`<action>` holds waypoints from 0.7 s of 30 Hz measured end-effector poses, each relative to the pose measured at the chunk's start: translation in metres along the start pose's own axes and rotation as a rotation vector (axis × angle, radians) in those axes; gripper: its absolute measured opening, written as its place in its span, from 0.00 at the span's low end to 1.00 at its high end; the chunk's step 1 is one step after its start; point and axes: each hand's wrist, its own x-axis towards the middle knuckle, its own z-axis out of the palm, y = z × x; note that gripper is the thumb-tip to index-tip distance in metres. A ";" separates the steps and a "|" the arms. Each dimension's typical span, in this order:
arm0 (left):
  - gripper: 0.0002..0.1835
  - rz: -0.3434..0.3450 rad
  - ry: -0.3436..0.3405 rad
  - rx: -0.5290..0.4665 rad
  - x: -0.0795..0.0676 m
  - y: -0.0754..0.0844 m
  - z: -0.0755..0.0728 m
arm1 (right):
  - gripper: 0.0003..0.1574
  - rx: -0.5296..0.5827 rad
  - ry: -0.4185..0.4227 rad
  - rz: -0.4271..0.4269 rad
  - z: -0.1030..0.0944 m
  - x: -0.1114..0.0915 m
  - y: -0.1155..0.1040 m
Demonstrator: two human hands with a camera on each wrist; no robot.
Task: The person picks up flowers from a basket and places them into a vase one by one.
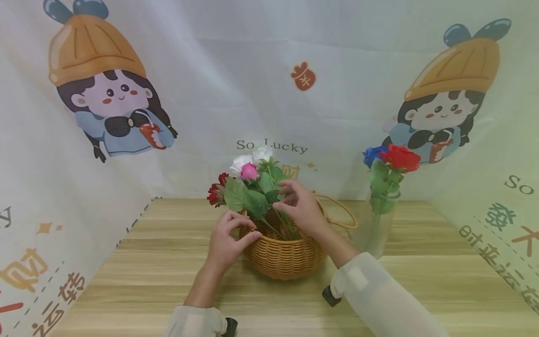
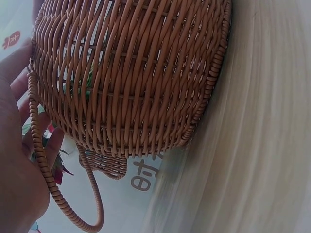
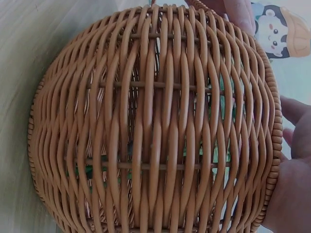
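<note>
2 sleeves (image 1: 383, 295) lead to hands (image 1: 227, 241) (image 1: 301, 206) at basket (image 1: 286, 257) w/ flowers (image 1: 249, 171)

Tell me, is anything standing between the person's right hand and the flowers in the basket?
Nothing visible is in the way: the right hand is over the basket, close beside the leaves of the flowers. The clear vase stands on the other side of that hand, not between them.

Basket (image 1: 286, 260) stands on the table (image 1: 134, 281), flowers (image 1: 252, 200) in it leaning towards its back left. Left hand (image 1: 227, 241) is at the basket's left rim; right hand (image 1: 301, 210) is above its right side, beside the flowers. Vase (image 1: 382, 234) holding 2 roses (image 1: 402, 158) stands to the right. Backdrop (image 1: 236, 93) hangs behind.
</note>
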 end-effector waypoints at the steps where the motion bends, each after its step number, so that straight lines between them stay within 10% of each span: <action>1: 0.10 0.002 0.001 0.000 0.000 0.000 0.000 | 0.31 0.004 -0.025 0.008 0.000 0.001 0.000; 21: 0.10 -0.015 -0.008 -0.012 0.001 0.003 0.001 | 0.23 0.019 -0.511 0.193 0.002 0.010 0.007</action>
